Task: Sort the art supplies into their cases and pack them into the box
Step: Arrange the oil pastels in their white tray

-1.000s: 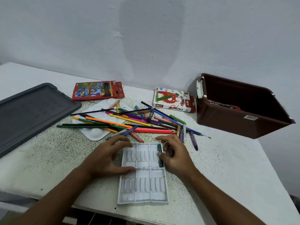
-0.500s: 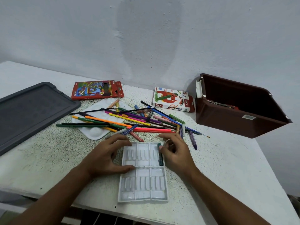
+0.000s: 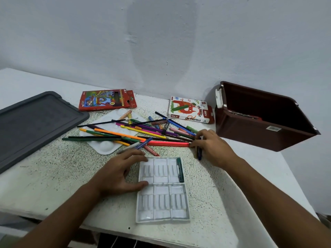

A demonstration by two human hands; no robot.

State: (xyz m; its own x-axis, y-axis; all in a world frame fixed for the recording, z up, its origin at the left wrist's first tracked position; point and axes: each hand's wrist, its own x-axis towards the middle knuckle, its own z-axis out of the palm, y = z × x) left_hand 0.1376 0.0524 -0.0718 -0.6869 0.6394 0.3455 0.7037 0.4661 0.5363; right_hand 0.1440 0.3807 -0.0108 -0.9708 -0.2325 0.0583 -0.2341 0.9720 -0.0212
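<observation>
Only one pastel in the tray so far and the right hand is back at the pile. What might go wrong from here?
1. The right hand reaches into a crossed pile of pencils, pens and pastels; pulling one may drag or roll its neighbours.
2. The white tray sits near the table's front edge, pinned only by the left hand; a nudge may push it off.
3. The green pastel lies loose in its slot and might tip out.

Both forearms are bare to the frame edge, no sleeves, and the left hand [image 3: 118, 173] and right hand [image 3: 214, 149] carry nothing on them.
</observation>
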